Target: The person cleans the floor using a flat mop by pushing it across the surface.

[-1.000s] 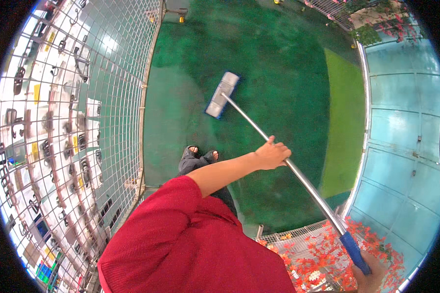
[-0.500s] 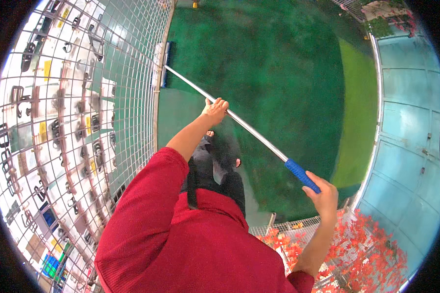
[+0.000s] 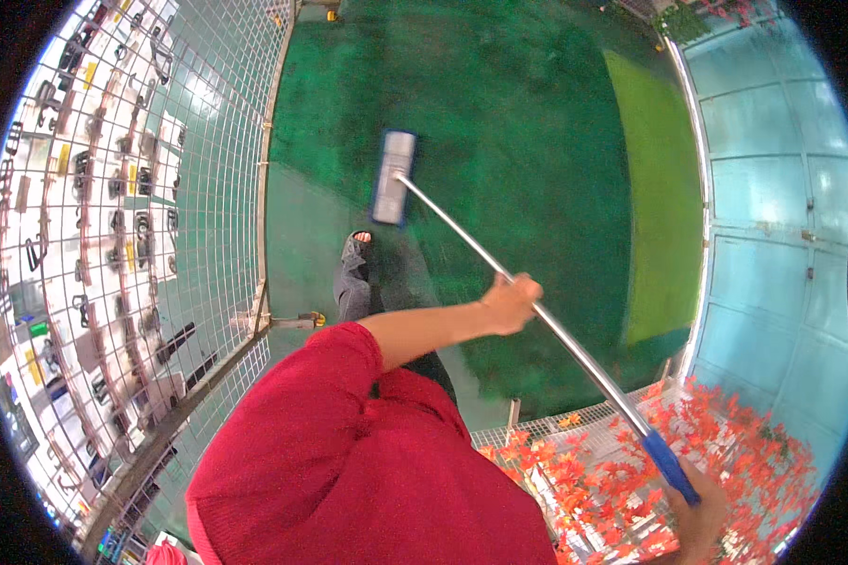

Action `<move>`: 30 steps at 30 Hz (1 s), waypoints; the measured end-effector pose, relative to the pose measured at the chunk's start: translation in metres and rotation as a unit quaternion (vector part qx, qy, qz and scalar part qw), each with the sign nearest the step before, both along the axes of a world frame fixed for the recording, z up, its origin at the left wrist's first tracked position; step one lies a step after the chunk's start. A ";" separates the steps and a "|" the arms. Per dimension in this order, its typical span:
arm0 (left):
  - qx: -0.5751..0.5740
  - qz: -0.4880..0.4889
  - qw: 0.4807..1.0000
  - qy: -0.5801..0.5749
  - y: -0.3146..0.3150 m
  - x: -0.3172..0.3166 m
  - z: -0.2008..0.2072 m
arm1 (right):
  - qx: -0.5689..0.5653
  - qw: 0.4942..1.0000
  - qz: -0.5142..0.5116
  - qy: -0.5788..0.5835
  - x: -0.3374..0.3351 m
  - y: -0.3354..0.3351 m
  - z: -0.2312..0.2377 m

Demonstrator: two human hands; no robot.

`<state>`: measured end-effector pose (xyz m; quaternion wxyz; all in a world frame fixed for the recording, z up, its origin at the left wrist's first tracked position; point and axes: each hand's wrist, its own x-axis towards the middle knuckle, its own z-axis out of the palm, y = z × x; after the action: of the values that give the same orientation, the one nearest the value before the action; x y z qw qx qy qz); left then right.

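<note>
A flat mop (image 3: 556, 328) slants across the view, with a silver pole, a blue end grip and a flat grey head with a blue edge. Its head (image 3: 395, 177) lies on the green floor ahead of my foot. Around the middle of the pole, my left hand (image 3: 513, 303) is closed, the arm bent across my body. My right hand (image 3: 699, 504) is wrapped round the blue grip at the lower right, somewhat blurred, with the fingers partly hidden.
Left of me runs a wire mesh fence (image 3: 221, 141) with goods hung on it. Red-orange artificial leaves (image 3: 622, 471) stand by low mesh at the lower right. A pale blue panelled wall (image 3: 773, 188) lines the right. The green floor (image 3: 509, 113) has a lighter strip.
The mop head has come away from the fence base, moving right and nearer to me. Both hands have drawn back to the lower right with the pole. One foot now shows farther forward.
</note>
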<state>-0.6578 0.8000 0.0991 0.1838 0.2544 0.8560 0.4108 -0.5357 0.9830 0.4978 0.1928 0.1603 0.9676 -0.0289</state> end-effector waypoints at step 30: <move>-0.349 0.029 0.936 -0.039 -0.192 0.149 -0.122 | -0.158 0.970 0.187 0.009 0.104 -0.053 -0.239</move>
<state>-0.5091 0.6081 -0.0231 0.2822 0.1333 0.9447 0.1010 -0.4321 0.9305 0.2591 0.2089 -0.0561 0.9652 -0.1467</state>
